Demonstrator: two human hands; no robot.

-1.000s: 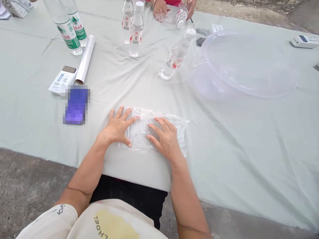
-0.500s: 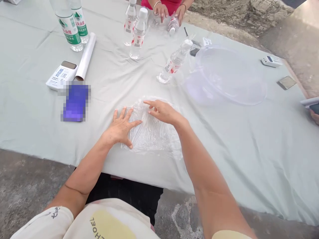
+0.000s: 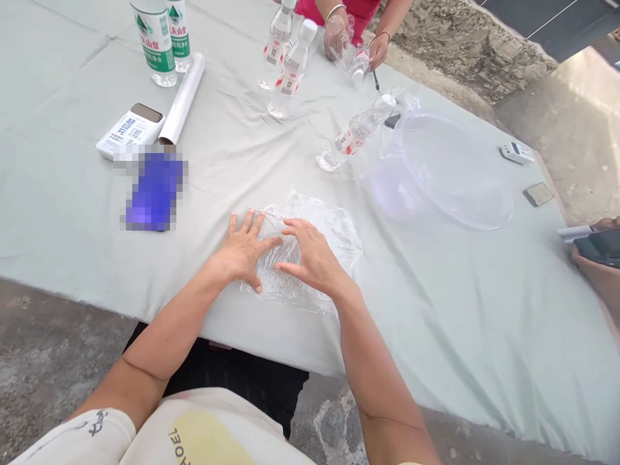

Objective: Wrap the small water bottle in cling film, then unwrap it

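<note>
A crumpled sheet of transparent plastic film (image 3: 334,236) lies flat on the pale green tablecloth (image 3: 436,336) right in front of me. My left hand (image 3: 241,250) rests palm down on its left part, fingers spread. My right hand (image 3: 310,257) presses on the film beside it, with the fingertips close to my left hand. Neither hand grips anything. The film shows through between the hands, and whatever may lie under it cannot be made out.
Several water bottles (image 3: 289,71) and a cling film roll (image 3: 181,98) stand or lie ahead. A transparent plastic basin (image 3: 438,171) sits at right. A co-worker's gloved hand (image 3: 336,35) is at the far edge, and another person's hand (image 3: 595,255) holds a phone at right.
My right hand has come back down from the film's far edge onto the film beside my left hand. The film lies wider than a second ago, and the view has tilted.
</note>
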